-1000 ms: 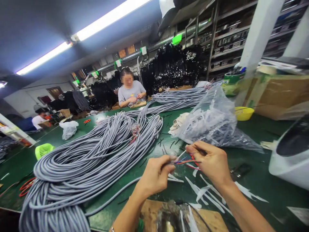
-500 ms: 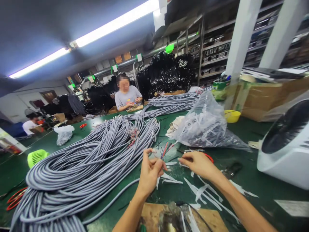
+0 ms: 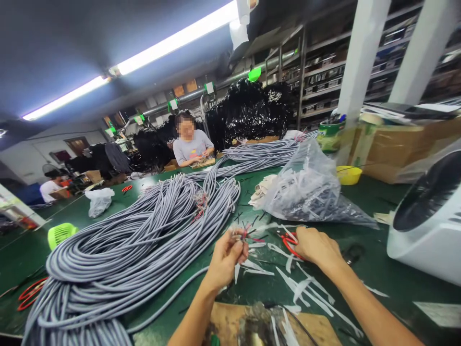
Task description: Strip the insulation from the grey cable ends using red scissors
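My left hand (image 3: 227,254) is closed in a pinch around the stripped end of a grey cable (image 3: 169,299), whose thin coloured wires (image 3: 246,234) fan out above the fingers. To its right, my right hand (image 3: 317,245) has its fingers curled over the red handles of a pair of scissors (image 3: 289,242), which point left toward the wires. The blades are small and hard to make out. White strips (image 3: 302,288) of film lie scattered on the table beneath both hands.
Coiled grey cables (image 3: 118,259) cover the left side of the green table (image 3: 173,317). A clear bag of scraps (image 3: 306,192) sits ahead, and a white fan-like machine (image 3: 428,226) stands at right. A wooden board (image 3: 230,322) lies in front. A co-worker (image 3: 192,142) sits across.
My right hand has moved right and taken hold of the red-handled scissors. The wires in my left hand are now spread apart, while that hand stays nearly in place.
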A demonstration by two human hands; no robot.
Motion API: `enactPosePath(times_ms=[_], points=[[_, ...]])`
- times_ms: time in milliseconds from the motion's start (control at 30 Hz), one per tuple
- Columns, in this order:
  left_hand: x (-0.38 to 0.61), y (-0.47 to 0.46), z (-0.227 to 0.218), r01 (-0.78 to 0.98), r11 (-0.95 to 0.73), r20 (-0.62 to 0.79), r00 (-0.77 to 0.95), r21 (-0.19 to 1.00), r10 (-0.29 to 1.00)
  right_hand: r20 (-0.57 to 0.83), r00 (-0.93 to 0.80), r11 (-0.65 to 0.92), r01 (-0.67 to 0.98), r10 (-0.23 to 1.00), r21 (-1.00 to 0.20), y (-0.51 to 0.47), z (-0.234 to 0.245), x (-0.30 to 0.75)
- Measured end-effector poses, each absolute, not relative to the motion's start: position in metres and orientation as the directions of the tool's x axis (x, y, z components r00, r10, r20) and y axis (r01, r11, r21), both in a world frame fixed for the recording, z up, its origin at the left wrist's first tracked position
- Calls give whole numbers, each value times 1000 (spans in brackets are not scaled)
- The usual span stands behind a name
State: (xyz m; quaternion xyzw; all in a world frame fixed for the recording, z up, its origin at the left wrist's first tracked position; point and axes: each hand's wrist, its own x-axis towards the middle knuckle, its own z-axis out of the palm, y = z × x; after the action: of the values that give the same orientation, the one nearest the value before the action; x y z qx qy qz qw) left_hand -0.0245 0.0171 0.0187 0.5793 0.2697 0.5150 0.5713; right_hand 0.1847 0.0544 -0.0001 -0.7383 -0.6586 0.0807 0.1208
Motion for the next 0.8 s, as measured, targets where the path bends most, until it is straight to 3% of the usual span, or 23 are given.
enactPosePath(times_ms=[167, 333, 500, 800], points=[[-30, 18, 18, -361, -279, 375, 231, 890, 898, 37, 45, -28, 928, 998, -371, 51, 9, 176], [-30, 17, 18, -308, -450, 521, 208, 838, 828, 316, -142, 332, 626, 938, -705, 43, 6, 150], [-33, 16, 22, -219, -661, 696, 180, 717, 695, 493, -262, 553, 507, 830, -661, 27, 13, 138], [-38, 12, 19, 151, -812, 755, 304, 564, 581, 473, -388, 612, 481, 791, -628, 21, 19, 137]])
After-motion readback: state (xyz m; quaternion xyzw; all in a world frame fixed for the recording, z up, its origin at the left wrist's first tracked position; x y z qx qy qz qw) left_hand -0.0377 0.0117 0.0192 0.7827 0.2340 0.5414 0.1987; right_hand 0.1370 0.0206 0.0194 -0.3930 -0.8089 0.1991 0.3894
